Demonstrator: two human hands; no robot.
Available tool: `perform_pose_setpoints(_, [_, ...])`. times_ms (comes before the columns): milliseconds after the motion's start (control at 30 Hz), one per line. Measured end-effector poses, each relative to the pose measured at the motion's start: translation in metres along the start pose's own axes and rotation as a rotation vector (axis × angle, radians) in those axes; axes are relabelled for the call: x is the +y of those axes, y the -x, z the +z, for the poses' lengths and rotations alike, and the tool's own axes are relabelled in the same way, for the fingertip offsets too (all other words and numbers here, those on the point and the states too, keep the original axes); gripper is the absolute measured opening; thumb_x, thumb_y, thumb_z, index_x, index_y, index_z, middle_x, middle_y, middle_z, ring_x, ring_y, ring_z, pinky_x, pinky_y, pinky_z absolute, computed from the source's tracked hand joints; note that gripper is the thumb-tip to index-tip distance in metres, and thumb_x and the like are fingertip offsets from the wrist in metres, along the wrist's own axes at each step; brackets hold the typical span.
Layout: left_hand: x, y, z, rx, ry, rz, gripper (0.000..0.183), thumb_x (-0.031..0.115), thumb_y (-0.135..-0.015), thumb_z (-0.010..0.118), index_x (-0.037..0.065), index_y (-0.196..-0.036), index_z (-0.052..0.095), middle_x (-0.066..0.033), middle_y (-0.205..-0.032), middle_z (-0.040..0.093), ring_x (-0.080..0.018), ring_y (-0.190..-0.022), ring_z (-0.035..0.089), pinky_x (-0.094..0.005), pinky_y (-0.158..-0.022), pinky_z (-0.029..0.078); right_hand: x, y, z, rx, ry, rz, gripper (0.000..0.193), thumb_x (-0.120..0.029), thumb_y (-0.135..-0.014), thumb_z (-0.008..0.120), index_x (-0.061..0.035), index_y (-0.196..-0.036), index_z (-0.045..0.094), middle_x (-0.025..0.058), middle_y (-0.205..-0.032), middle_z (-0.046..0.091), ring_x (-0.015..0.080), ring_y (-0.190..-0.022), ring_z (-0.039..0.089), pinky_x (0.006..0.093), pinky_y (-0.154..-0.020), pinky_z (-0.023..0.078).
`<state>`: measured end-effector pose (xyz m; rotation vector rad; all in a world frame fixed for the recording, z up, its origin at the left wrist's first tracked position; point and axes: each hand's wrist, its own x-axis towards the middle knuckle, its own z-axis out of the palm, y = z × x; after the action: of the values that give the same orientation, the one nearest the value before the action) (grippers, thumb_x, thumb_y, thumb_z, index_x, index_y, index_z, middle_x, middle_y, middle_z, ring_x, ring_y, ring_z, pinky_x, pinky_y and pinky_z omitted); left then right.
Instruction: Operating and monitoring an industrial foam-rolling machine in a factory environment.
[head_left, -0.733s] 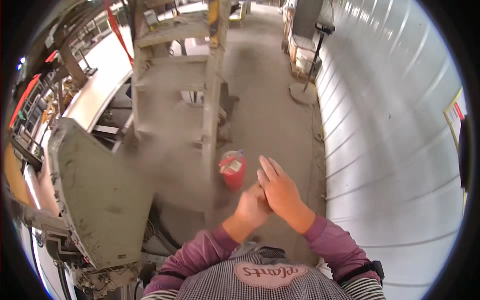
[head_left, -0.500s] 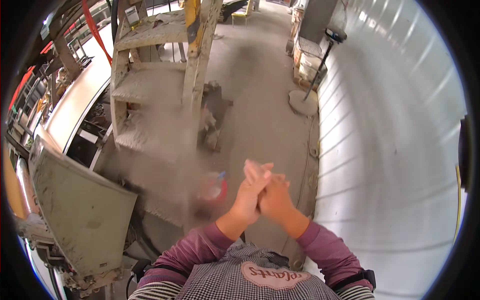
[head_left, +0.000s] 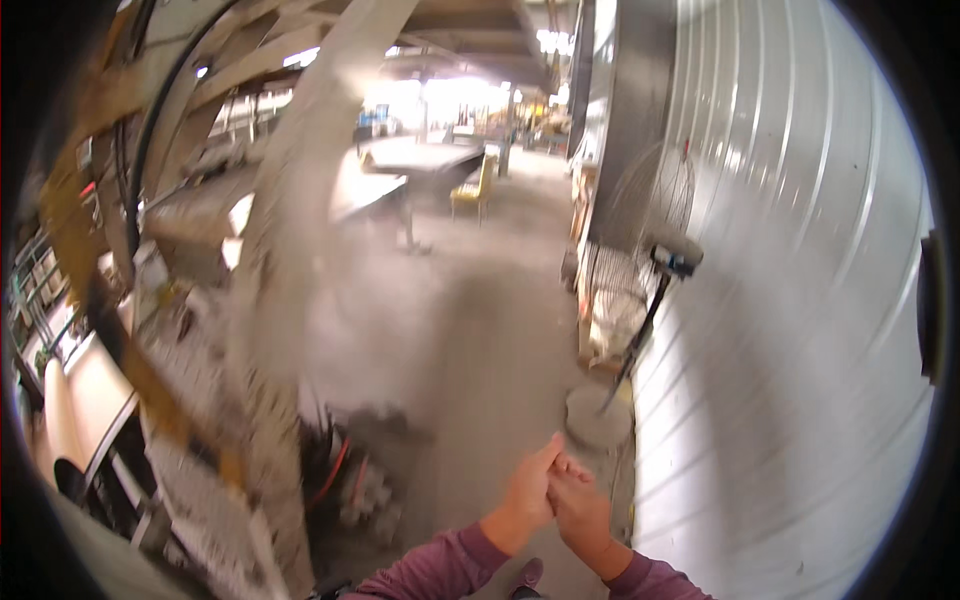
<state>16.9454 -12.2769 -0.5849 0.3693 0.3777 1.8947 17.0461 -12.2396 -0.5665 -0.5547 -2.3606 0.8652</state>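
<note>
In front of me, low in the view, my left hand and my right hand are pressed together palm to palm. The left thumb points up, and the right fingers curl against the left hand. Both hands are closed on each other, and I see no object in them. Whatever lies between the palms is hidden. Purple sleeves cover my forearms. The nearest thing to the hands is the round base of a stand fan, beyond them by the wall.
A ribbed white wall runs along the right. At left rise dusty wooden steps and a yellow-black rail. Cables and machine parts lie on the floor beside them. Farther off stand a yellow chair and a table.
My view has tilted up and moved forward along the aisle. The steps and fan appear closer, and the far hall has come into view. My hands stay together, lower in the picture.
</note>
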Motion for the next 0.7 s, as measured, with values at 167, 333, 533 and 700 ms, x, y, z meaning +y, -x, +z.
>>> perform_pose_setpoints(167, [0.081, -0.140, -0.096, 0.520, -0.806, 0.216, 0.022, 0.020, -0.086, 0.048, 0.001, -0.092, 0.056, -0.0079, -0.079, 0.058, -0.0168, -0.075, 0.056, -0.0264, -0.066, 0.045, 0.105, -0.167, 0.087, -0.081, 0.710, -0.709, 0.036, -0.016, -0.069, 0.051, 0.0004, -0.101, 0.057, 0.0167, -0.116, 0.049, 0.0332, -0.110, 0.041, 0.0467, -0.095, 0.029])
perform_pose_setpoints(333, [0.241, -0.209, -0.166, 1.133, -1.364, 0.494, 0.021, 0.018, -0.083, 0.050, 0.001, -0.074, 0.057, -0.0050, -0.066, 0.057, -0.0115, -0.060, 0.052, -0.0267, -0.054, 0.042, 0.077, -0.347, 0.193, -0.151, 0.253, -1.083, 0.036, -0.017, -0.066, 0.052, 0.0034, -0.096, 0.057, 0.0192, -0.108, 0.051, 0.0341, -0.112, 0.038, 0.0452, -0.097, 0.028])
perform_pose_setpoints(533, [0.416, -0.269, -0.240, 1.134, -0.967, 0.741, 0.020, 0.017, -0.087, 0.044, 0.001, -0.084, 0.055, -0.0058, -0.078, 0.056, -0.0147, -0.069, 0.054, -0.0253, -0.063, 0.045, 0.022, -0.540, 0.286, -0.539, 0.059, -1.176, 0.024, -0.011, -0.069, 0.048, -0.0008, -0.091, 0.054, 0.0150, -0.102, 0.052, 0.0328, -0.098, 0.048, 0.0367, -0.088, 0.035])
perform_pose_setpoints(700, [0.492, -0.442, -0.302, 0.696, -0.612, 0.626, 0.020, 0.017, -0.086, 0.046, -0.001, -0.093, 0.054, -0.0082, -0.080, 0.056, -0.0158, -0.077, 0.054, -0.0247, -0.068, 0.045, 0.117, -0.720, 0.355, -0.180, 0.265, -1.229, 0.037, -0.016, -0.071, 0.048, 0.0013, -0.103, 0.052, 0.0183, -0.110, 0.048, 0.0309, -0.111, 0.041, 0.0441, -0.099, 0.025])
